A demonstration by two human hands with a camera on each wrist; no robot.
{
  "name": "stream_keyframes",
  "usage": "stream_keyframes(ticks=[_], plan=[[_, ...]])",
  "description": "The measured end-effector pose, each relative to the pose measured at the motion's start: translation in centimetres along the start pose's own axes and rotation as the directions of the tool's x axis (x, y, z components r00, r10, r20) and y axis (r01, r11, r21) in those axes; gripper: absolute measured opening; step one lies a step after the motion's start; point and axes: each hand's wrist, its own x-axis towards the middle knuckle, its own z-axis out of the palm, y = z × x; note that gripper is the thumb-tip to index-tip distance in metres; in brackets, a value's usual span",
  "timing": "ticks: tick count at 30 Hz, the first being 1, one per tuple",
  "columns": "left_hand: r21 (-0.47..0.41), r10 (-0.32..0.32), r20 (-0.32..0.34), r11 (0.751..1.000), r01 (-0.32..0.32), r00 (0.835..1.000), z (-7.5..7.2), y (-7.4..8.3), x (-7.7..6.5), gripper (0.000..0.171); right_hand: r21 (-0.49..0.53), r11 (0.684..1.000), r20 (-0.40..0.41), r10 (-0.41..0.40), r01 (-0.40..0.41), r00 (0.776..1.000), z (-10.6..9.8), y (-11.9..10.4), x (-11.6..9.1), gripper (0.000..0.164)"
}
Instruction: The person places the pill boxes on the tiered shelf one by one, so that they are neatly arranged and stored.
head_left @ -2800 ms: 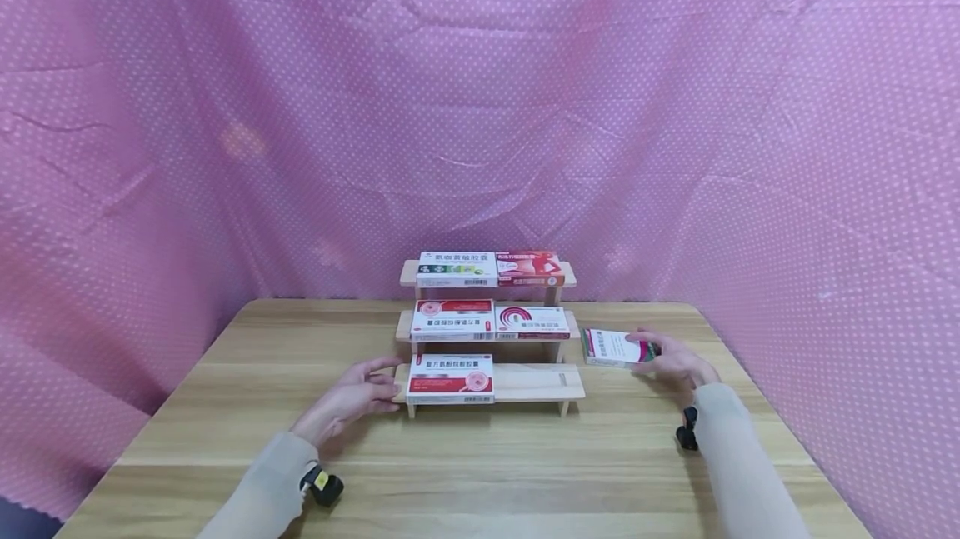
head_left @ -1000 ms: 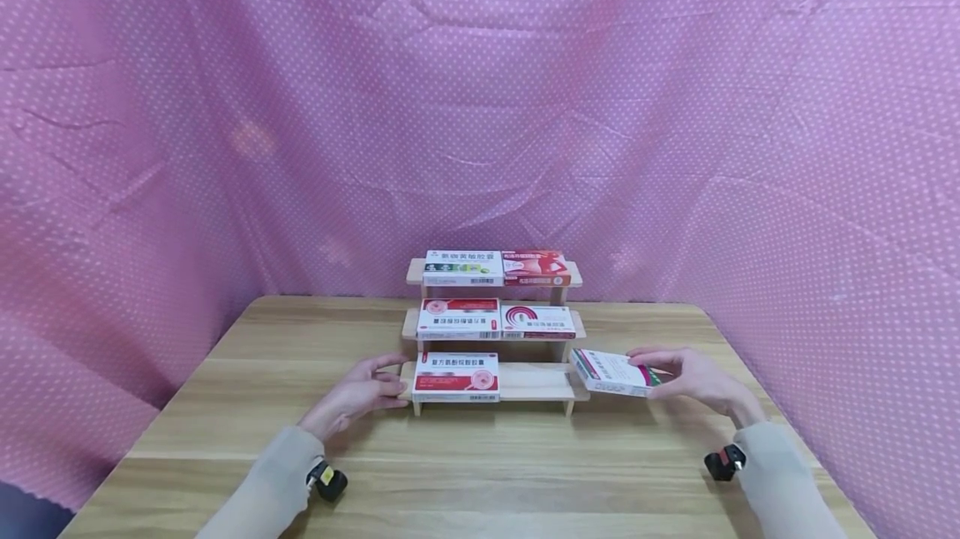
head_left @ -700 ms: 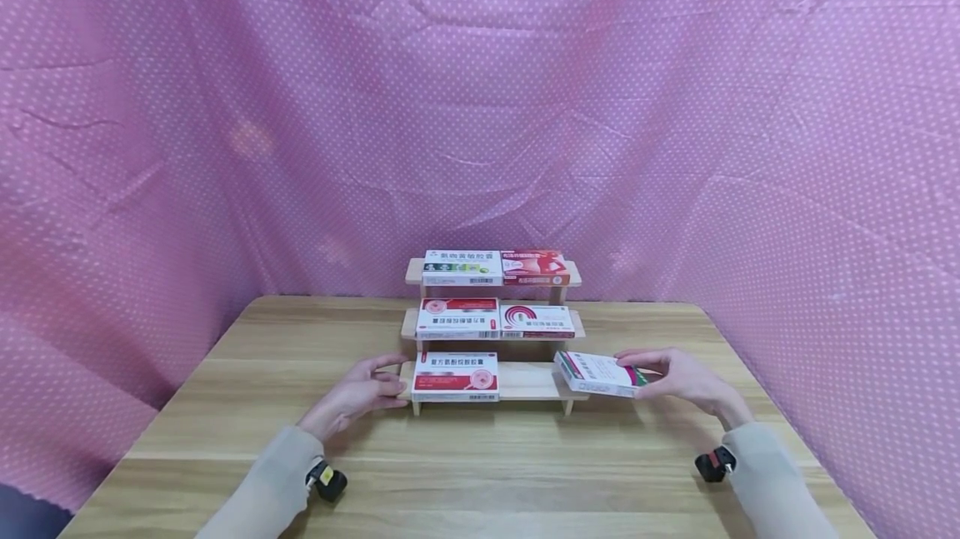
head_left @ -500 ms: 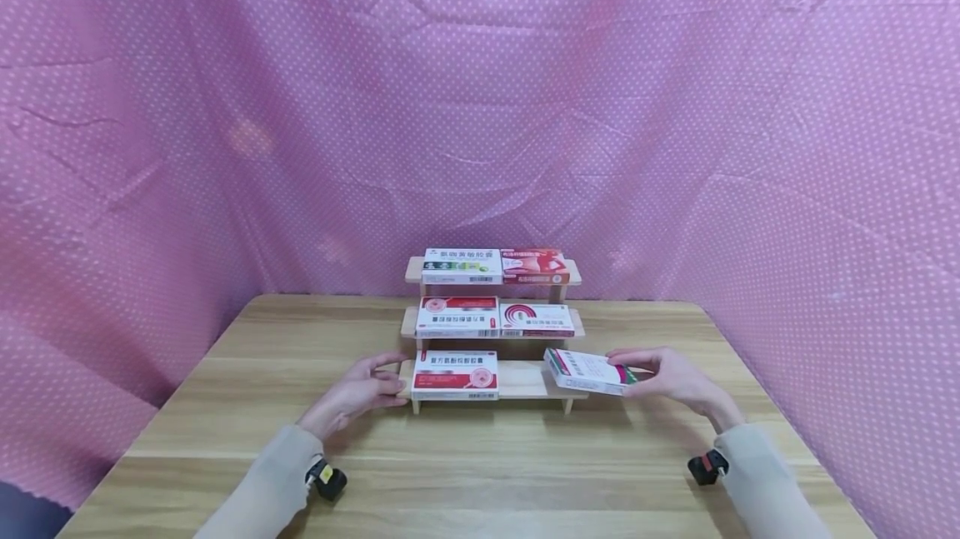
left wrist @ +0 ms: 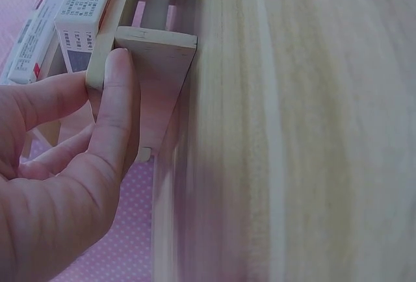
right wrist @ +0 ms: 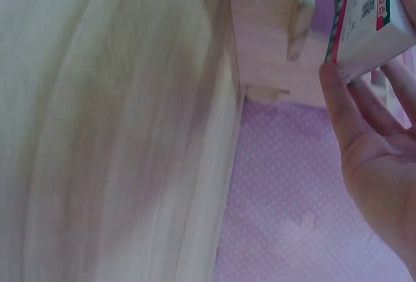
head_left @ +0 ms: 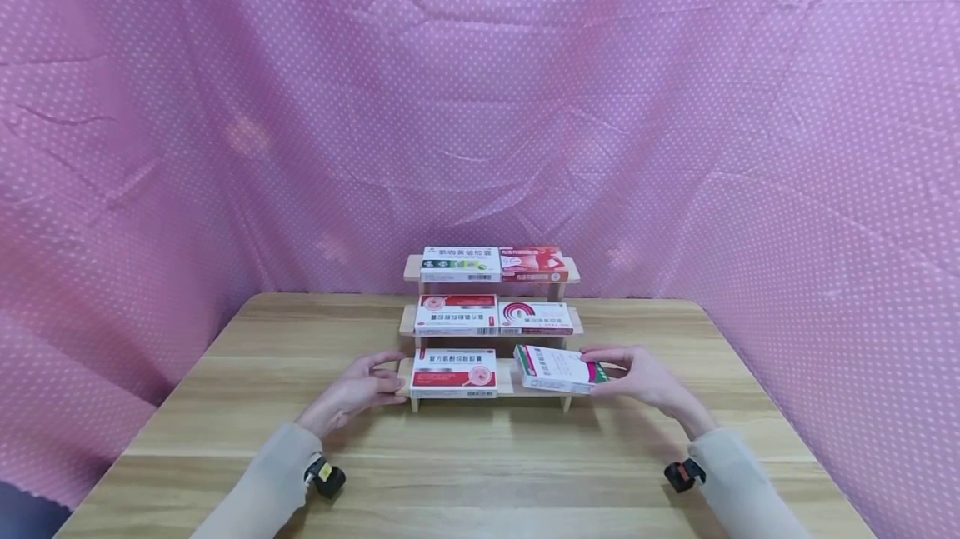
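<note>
My right hand [head_left: 637, 376] pinches the right end of a white medicine box [head_left: 557, 367] with green and magenta ends. The box is slightly tilted over the right part of the bottom shelf of a three-step wooden stand [head_left: 506, 381]. In the right wrist view, fingertips press the edges of this medicine box [right wrist: 367, 25]. My left hand [head_left: 360, 393] grips the left end of the bottom shelf; in the left wrist view, the thumb and a finger pinch the board [left wrist: 97, 67]. Left on that shelf lies a red-and-white medicine box [head_left: 454, 374].
The middle shelf bears a red-and-white box [head_left: 456, 316] and a white box with red arcs [head_left: 535, 318]. On the top shelf lie a white-and-green box [head_left: 460, 264] and a red box [head_left: 532, 264]. A pink dotted cloth [head_left: 480, 106] hangs behind the wooden table [head_left: 450, 472].
My right hand has lifted the white medicine box off the table at the right and carried it leftward over the bottom shelf. The left hand stays on the shelf's end.
</note>
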Motion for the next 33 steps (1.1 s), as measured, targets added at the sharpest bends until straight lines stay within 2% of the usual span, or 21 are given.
stream_keyframes(ticks=[5, 13, 20, 26, 33], plan=[[-0.017, -0.014, -0.017, 1.000, 0.014, 1.000, 0.0, 0.1, 0.1, 0.066, -0.023, 1.000, -0.033, 0.001, -0.002, 0.999, 1.3, -0.3, 0.5, 0.056], [-0.014, -0.015, -0.015, 1.000, 0.015, 1.000, -0.1, 0.0, 0.3, 0.066, -0.064, 0.996, -0.089, -0.061, 0.055, 0.994, 2.8, -0.4, 1.2, 0.055], [-0.011, -0.019, -0.021, 1.000, 0.019, 1.000, -0.1, -0.1, 0.3, 0.065, -0.075, 0.997, -0.117, -0.041, 0.033, 0.992, 3.6, -0.2, 1.7, 0.057], [-0.013, -0.019, -0.014, 1.000, 0.019, 1.000, -0.1, -0.1, 0.3, 0.064, -0.092, 0.996, -0.111, -0.032, 0.021, 0.993, 3.9, -0.2, 1.7, 0.057], [-0.014, -0.018, -0.012, 1.000, 0.018, 1.000, 0.0, 0.0, 0.2, 0.064, -0.072, 0.997, -0.119, 0.016, -0.025, 0.993, 4.1, -0.4, 1.8, 0.057]])
